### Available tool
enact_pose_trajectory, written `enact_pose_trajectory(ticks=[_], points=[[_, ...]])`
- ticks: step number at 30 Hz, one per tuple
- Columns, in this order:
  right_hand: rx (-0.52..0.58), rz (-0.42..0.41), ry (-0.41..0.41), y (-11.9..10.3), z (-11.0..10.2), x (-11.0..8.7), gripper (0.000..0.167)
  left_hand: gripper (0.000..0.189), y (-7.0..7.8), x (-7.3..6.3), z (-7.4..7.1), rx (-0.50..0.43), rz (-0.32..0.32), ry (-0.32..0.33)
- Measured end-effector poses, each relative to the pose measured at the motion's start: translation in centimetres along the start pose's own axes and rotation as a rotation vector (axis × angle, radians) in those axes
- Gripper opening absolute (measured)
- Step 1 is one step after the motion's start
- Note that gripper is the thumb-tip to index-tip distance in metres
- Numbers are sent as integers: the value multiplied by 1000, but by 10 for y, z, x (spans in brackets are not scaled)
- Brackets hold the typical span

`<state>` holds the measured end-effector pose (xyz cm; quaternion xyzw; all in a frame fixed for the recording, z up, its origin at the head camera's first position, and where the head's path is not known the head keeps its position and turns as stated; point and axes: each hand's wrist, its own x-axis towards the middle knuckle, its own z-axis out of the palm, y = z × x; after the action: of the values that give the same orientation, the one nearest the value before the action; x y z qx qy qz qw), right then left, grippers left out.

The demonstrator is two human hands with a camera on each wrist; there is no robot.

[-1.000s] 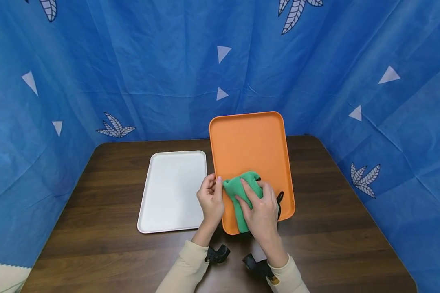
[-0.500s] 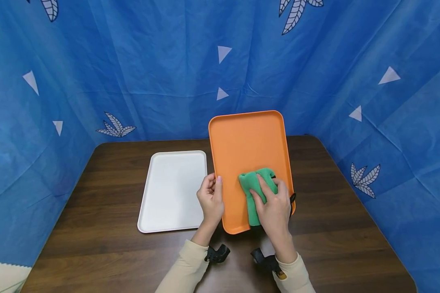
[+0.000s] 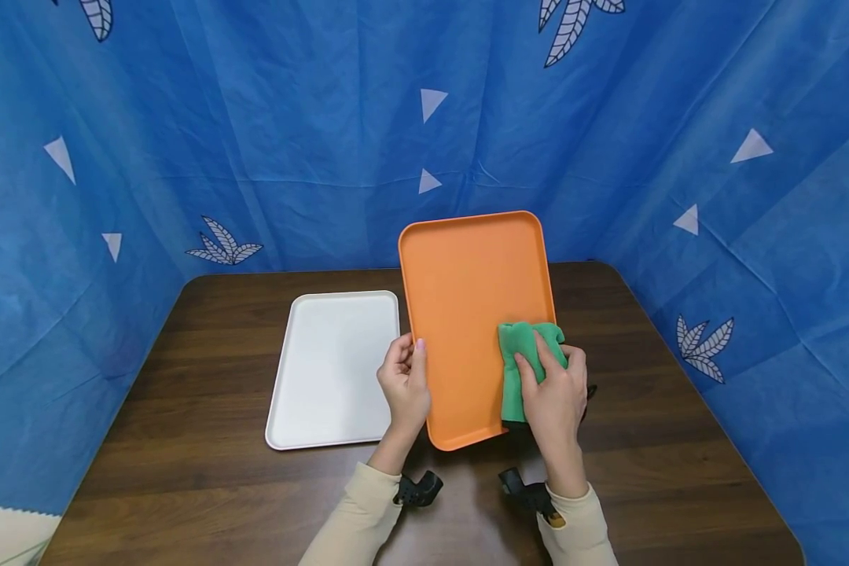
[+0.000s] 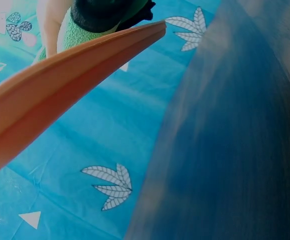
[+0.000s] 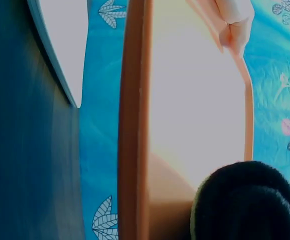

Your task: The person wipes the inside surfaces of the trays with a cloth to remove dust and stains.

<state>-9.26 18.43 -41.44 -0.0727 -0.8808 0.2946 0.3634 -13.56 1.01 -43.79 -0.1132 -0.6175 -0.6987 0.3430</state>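
Note:
An orange tray [image 3: 467, 299] is held up at a tilt over the table, its inner face toward the head camera. My left hand [image 3: 405, 389] grips its left rim, thumb on the front. My right hand [image 3: 555, 401] holds a folded green cloth [image 3: 516, 369] against the tray's lower right part, over the right rim. The cloth has a dark side and a black loop [image 3: 590, 391] sticking out at the right. In the right wrist view the dark side of the cloth [image 5: 245, 205] lies near the bottom; the left wrist view shows the tray [image 4: 60, 85] edge-on.
A white tray [image 3: 336, 369] lies flat on the brown wooden table [image 3: 205, 377], left of the orange one. A blue patterned curtain [image 3: 290, 141] surrounds the table at the back and sides. A black wrist camera mount [image 3: 419, 489] sits on the left wrist, another on the right.
My right hand has slid the green cloth rightward across the orange tray, from the lower middle to the right rim. My left hand keeps its grip; the tray has shifted slightly left and up.

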Motion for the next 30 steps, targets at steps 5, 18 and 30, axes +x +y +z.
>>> enact_pose_trajectory(ticks=[5,18,30], points=[[-3,38,-15,1,1,-3,45,11,1,0,0,-7,-7,-6],[3,22,-20,-11,7,-12,45,11,-1,0,0,-4,1,-2],[3,-123,-26,-33,12,-26,46,12,0,0,-1,-9,-8,-9]])
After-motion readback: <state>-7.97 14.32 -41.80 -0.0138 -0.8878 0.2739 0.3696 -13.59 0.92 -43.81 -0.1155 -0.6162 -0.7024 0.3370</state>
